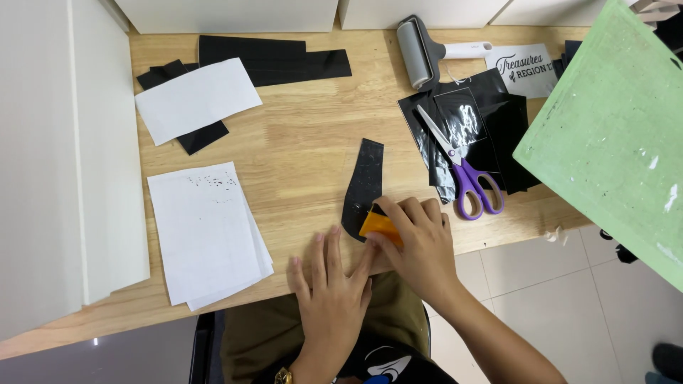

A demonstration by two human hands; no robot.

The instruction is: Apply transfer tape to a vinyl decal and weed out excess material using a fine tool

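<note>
A narrow black vinyl strip (364,179) lies on the wooden table (306,142), running from the middle toward the front edge. My right hand (420,245) grips a small orange scraper (378,226) and presses it on the strip's near end. Just left of it, my left hand (329,284) lies flat on the table edge with fingers spread, its index finger next to the scraper.
Purple-handled scissors (462,171) rest on black sheets (491,135) at the right. A grey roller (420,50) lies at the back. White paper stacks (206,231) (196,99) and black strips (274,58) sit left and back. A green cutting mat (612,135) overhangs the right side.
</note>
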